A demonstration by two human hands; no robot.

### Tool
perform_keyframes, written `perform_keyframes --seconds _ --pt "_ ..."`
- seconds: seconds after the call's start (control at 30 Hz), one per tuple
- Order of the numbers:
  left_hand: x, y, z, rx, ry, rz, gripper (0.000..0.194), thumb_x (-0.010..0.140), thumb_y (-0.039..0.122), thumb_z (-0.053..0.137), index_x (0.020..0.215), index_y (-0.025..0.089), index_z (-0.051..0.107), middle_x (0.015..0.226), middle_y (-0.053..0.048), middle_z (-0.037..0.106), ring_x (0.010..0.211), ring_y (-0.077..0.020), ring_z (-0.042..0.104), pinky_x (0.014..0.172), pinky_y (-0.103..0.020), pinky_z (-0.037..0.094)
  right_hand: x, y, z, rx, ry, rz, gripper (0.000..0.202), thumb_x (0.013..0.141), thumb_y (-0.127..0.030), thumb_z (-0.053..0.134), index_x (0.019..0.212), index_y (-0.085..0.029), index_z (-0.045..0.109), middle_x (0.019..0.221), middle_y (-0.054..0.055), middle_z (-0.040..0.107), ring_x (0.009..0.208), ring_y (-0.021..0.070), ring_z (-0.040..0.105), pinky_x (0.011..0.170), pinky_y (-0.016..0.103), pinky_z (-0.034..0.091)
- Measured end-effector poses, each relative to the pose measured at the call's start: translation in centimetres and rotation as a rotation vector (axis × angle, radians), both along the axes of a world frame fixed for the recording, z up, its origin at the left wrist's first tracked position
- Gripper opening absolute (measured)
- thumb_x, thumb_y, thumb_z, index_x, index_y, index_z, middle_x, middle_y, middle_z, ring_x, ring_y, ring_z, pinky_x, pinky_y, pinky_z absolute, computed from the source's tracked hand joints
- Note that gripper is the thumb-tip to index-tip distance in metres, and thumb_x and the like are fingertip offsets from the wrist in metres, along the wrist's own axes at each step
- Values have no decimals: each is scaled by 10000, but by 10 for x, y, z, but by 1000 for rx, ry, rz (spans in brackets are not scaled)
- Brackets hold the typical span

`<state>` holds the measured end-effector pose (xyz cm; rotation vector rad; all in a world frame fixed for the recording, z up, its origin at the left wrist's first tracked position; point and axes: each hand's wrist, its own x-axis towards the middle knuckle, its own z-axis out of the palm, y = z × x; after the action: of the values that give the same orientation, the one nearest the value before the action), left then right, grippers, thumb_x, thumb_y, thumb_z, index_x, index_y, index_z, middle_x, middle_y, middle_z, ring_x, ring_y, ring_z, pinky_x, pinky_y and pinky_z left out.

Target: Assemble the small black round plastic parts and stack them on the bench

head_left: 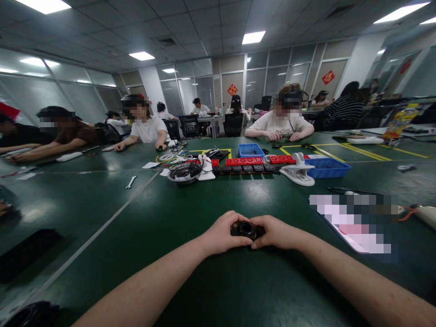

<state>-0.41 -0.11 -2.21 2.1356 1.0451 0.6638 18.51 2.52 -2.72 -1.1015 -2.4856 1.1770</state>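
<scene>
Between my two hands is a small black part with a round, ring-like opening that faces up toward me. My left hand grips it from the left, with the thumb along its near side and fingers over its far side. On the right side, my right hand closes on the same part with thumb and fingers bent inward. My fingers cover some of the part, and its exact kind cannot be made out. Both hands are just above or resting on the green table.
Beyond my hands run a row of red and black blocks, a metal bowl with cables, white clamp stands and blue bins. A pinkish flat device lies right, a wrench left. People sit across the table.
</scene>
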Motion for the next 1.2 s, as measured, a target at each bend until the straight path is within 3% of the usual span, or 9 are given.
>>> perform_keyframes --seconds 0.5,0.93,1.2 --pt "2 -2 1 7 5 26 367 626 340 634 951 198 535 861 -14 478 766 -143 461 664 -243 389 -2 -2 -1 17 -8 -54 369 561 -312 675 883 -168 567 743 -19 587 640 132 518 575 221 362" --pt "8 -7 -2 59 18 178 342 613 361 640 886 187 532 846 -17 483 776 -156 467 673 -262 389 -15 -14 -12 205 -173 -334 404 492 -454 680 727 -188 485 683 -20 560 603 135 504 470 198 285" --pt "14 -7 -8 132 29 295 326 610 323 646 887 197 531 862 -21 497 838 -185 469 730 -305 375 -31 -28 -7 334 -297 -502 258 632 -383 567 764 -184 470 770 34 563 664 167 530 498 230 296"
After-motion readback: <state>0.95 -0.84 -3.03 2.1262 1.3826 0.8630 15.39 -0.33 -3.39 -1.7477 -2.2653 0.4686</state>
